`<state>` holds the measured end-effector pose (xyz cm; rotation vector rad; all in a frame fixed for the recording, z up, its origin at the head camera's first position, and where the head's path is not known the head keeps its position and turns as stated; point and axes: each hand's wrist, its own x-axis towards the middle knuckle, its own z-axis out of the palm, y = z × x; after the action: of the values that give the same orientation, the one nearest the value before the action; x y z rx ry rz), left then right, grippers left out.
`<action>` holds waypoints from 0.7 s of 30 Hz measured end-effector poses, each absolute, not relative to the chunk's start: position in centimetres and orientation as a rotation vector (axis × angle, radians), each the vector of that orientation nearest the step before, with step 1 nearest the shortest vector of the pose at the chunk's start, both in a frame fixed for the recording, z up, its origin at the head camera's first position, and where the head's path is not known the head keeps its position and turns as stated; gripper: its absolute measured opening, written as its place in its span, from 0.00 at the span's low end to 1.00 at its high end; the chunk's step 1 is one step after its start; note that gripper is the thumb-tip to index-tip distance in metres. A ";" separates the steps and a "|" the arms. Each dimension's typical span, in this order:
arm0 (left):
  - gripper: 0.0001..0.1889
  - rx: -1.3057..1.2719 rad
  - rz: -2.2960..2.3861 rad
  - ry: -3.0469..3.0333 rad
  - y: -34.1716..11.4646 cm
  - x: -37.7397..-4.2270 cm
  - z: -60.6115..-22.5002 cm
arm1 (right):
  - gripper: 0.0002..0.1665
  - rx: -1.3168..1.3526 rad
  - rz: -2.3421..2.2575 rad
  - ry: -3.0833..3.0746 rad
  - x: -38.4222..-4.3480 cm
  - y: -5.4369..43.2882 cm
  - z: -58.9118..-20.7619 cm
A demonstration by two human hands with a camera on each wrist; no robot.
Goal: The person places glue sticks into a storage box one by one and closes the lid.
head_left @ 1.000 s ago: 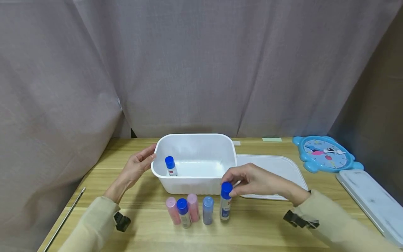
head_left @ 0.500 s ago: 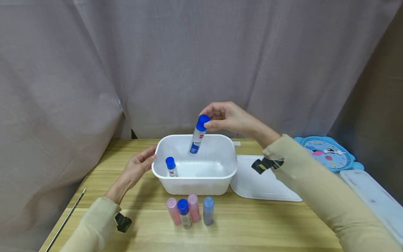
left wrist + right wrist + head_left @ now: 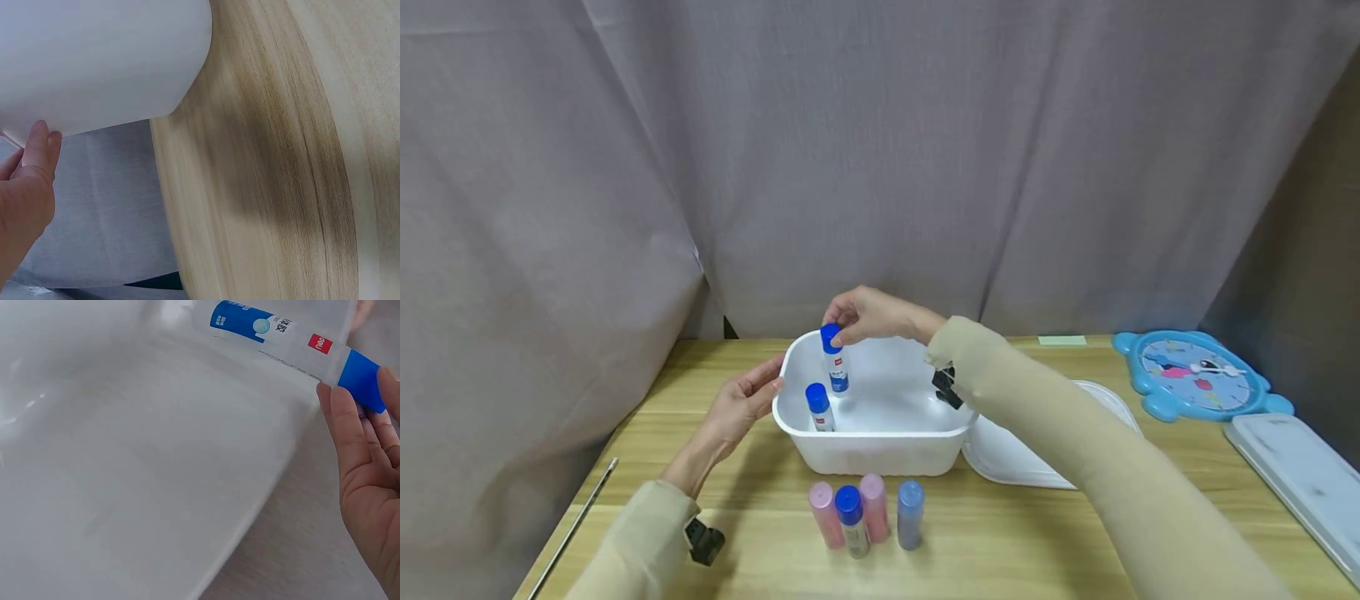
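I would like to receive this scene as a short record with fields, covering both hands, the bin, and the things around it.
right hand: pinches the cap of a blue-capped tube
held tube: lower end inside the bin; contact with its floor cannot be judged
left hand: touches the left end of the white bin
also in bin: second blue-capped tube, at left
before bin: two pink tubes, third blue-capped tube, light-blue tube
right of bin: white panel, partly covered by sleeve
far right: blue-rimmed clock
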<state>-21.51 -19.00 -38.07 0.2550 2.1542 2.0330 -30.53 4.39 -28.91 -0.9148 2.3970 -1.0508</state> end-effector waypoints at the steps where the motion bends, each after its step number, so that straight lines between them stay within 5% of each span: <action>1: 0.27 0.254 2.030 2.159 -19.0 -21.4 -38.0 | 0.13 -0.914 -1.021 2.403 -30.5 4.2 -29.2; 15: 0.27 0.264 2.031 2.164 -18.8 -21.2 -38.1 | 0.11 -0.864 -0.936 2.389 -30.2 3.3 -32.3; 21: 0.27 0.261 2.030 2.161 -19.0 -21.3 -38.2 | 0.19 -0.915 -0.910 2.390 -29.8 3.6 -31.7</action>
<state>-21.28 -18.98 -38.17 0.2606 2.1609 2.0295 -29.80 3.59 -31.72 -0.9151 2.3897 -0.9102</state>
